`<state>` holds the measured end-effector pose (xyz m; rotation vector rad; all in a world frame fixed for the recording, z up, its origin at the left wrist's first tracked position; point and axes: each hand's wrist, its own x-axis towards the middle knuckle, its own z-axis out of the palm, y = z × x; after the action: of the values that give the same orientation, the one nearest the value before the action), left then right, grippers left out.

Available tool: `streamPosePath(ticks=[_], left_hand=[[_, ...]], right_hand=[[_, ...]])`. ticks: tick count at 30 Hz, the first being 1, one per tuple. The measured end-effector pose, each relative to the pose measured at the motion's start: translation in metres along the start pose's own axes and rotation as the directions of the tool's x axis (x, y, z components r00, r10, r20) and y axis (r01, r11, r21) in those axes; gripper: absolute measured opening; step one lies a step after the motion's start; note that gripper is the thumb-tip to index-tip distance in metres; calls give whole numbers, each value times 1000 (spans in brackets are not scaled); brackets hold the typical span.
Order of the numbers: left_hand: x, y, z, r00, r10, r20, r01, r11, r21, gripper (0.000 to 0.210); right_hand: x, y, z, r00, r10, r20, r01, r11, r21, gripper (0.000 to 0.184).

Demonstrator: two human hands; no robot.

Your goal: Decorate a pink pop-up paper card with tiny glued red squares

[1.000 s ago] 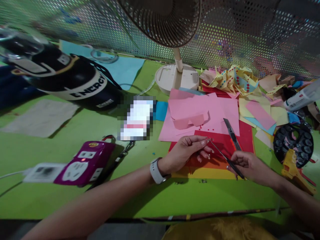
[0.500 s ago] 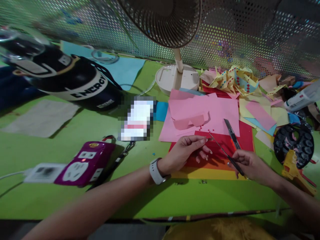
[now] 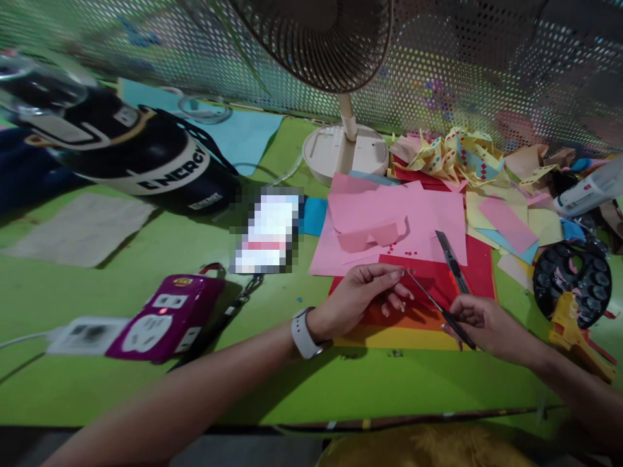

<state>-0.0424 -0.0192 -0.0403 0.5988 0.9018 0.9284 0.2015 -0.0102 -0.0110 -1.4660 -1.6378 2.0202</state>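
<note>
My left hand (image 3: 372,285), a grey watch on its wrist, pinches thumb and index finger together over the red sheet (image 3: 467,259). What sits in that pinch is too small to make out. My right hand (image 3: 487,322) grips a slim pointed tool (image 3: 440,308) with a dark handle and a thin metallic shaft. Its tip reaches the left fingertips. Beyond the hands, tiny red paper squares (image 3: 411,253) lie on pink paper (image 3: 428,214) near a folded pink piece (image 3: 370,235). A utility knife (image 3: 450,256) rests just past my right hand.
Left are a black bottle (image 3: 160,162), a purple power strip (image 3: 165,318) and a lit, blurred phone (image 3: 269,230). A fan base (image 3: 346,152) stands behind the paper. Toward the right lie yellow paper scraps (image 3: 472,159), a round black palette (image 3: 572,282) and a yellow glue gun (image 3: 577,331).
The tool's tip has shifted slightly down and left, coming to the left fingertips. My right hand has dipped a little; my left hand is nearly still.
</note>
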Motion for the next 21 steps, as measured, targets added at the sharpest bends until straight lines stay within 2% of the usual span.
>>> streamPosePath(ticks=[21], left_hand=[[1, -2, 0, 1000, 6, 13, -5, 999, -34, 20]], right_hand=[[3, 6, 0, 998, -54, -20, 54, 999, 6, 47]])
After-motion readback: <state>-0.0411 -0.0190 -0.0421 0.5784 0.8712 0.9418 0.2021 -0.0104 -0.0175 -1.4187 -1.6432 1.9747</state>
